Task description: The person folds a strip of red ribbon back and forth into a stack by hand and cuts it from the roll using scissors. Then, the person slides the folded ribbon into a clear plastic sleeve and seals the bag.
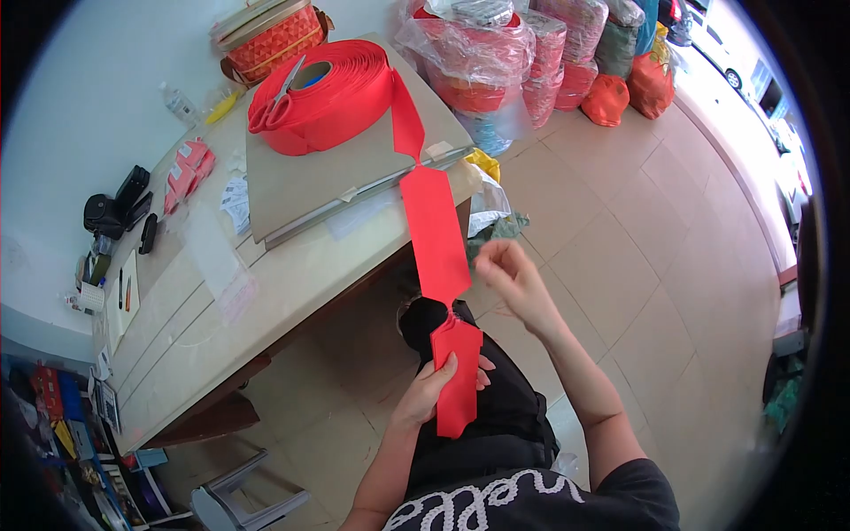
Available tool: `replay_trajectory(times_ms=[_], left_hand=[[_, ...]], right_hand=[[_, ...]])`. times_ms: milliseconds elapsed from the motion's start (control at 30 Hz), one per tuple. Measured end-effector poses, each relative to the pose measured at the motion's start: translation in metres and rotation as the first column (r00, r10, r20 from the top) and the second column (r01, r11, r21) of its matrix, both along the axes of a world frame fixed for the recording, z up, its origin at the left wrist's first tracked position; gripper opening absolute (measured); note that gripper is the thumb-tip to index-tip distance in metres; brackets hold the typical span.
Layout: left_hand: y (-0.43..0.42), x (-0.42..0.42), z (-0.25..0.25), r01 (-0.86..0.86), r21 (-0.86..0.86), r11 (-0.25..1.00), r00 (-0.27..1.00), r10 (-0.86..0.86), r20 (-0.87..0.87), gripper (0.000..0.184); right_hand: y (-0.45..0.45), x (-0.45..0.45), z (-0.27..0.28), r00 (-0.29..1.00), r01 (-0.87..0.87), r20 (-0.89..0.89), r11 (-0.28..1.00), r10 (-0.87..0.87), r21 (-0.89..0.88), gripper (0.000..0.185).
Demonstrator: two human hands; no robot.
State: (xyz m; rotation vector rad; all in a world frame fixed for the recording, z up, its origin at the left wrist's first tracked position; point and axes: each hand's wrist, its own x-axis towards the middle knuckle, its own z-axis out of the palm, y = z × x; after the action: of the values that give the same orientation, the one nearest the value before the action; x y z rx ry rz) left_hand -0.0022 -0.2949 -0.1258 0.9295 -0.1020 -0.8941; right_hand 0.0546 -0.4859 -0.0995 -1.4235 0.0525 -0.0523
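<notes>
My left hand is closed around a folded stack of red ribbon above my lap, its thumb on the front. From the stack the red ribbon strip runs up over the table edge, with notched, narrowed necks between its sections. It leads to a large red ribbon roll lying on a grey board. Scissors with red handles rest on the roll. Right of the strip, my right hand is raised with curled fingers, apart from the ribbon. Whether something small is pinched in it I cannot make out.
The grey board lies on the table. Behind the roll stands a woven basket. A plastic bottle and a black case are at the left. Plastic-wrapped bundles and orange bags stand on the tiled floor.
</notes>
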Motion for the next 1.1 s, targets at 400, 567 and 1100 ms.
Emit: replay_trajectory(times_ms=[400,567,1100], left_hand=[[0.006,0.004,0.008,0.036,-0.019,0.999,0.995,-0.034,0.093,0.045],[0.005,0.005,0.001,0.123,0.005,0.992,0.983,-0.122,0.136,0.045],[0.047,-0.015,-0.037,0.076,-0.296,0.952,0.991,-0.104,-0.080,0.076]], right_hand=[[-0.009,-0.027,-0.005,0.981,0.160,0.159,0.939,-0.116,-0.306,0.024],[0.006,-0.047,-0.001,0.917,-0.350,-0.185,0.935,0.354,0.051,0.042],[0.025,-0.024,-0.006,0.952,-0.233,-0.167,0.962,0.255,0.141,0.018]])
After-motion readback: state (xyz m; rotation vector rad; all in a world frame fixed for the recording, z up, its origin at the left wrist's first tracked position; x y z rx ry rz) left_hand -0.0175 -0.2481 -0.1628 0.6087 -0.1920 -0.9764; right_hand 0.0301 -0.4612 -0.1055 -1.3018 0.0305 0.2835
